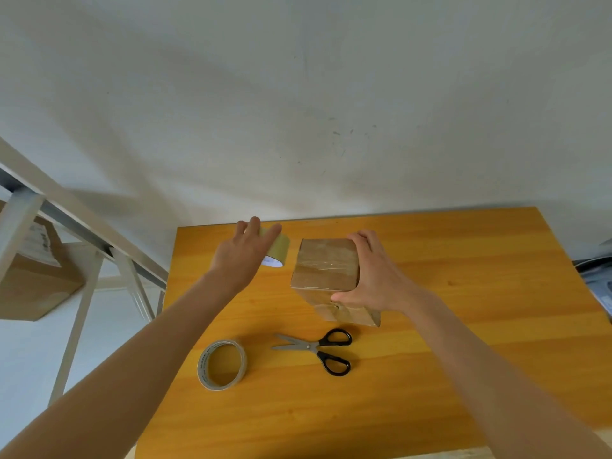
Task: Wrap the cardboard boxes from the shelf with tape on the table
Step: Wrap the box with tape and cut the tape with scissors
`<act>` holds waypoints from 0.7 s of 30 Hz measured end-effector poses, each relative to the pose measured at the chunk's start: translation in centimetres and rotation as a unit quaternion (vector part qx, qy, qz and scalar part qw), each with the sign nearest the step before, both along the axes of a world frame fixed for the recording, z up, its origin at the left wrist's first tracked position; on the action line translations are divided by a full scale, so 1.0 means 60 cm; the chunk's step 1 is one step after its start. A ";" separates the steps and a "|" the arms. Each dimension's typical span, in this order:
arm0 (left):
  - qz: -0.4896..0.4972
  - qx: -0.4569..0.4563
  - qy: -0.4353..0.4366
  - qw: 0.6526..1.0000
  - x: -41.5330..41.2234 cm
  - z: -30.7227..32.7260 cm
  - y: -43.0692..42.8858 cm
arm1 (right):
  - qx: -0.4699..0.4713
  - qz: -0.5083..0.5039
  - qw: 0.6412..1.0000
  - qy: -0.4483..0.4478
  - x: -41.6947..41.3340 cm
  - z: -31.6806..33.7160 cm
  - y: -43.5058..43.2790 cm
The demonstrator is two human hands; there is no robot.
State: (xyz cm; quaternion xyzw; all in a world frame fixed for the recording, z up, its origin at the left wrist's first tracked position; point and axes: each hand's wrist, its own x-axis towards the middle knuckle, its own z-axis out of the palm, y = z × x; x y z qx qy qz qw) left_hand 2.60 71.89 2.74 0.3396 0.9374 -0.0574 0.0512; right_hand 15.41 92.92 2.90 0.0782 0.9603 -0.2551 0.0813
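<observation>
A: How far along was the wrapping at that moment?

B: Partway, I'd judge. One cardboard box [323, 263] stood on the table [463, 293], toward the far edge and about midway along it. Glossy strips of tape crossed its top, and more showed crumpled on its near side, so it had some wrapping on it.

A: And the hands?

B: The right hand [377, 276] grasped the box, with the thumb pressed at the near top edge and the fingers hooked over the far one. The left hand [245, 251] was out by the far left corner. Its fingers were spread across a brown tape roll [280, 246] that stood tilted there, just left of the box and apart from it. The thumb was hidden, so I couldn't tell whether that hand gripped the roll or only touched it.

A: Was the box finished?

B: I couldn't say, because the faces turned away were hidden. With a hand at the roll, I'd guess another strip was meant for it.

A: What else lay to hand?

B: A clear tape roll [222, 364] lay flat nearer the left edge. Black-handled scissors [318, 349] lay just right of it, blades together, between the box and the near edge.

A: And what was left?

B: A second cardboard box [33, 283] sat on the shelf [76, 207] off the table's left side, so the job looked well short of done.
</observation>
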 end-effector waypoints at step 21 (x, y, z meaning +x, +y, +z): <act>-0.020 -0.050 -0.003 0.999 0.030 -0.037 0.072 | -0.022 -0.027 0.999 0.001 0.037 -0.018 0.056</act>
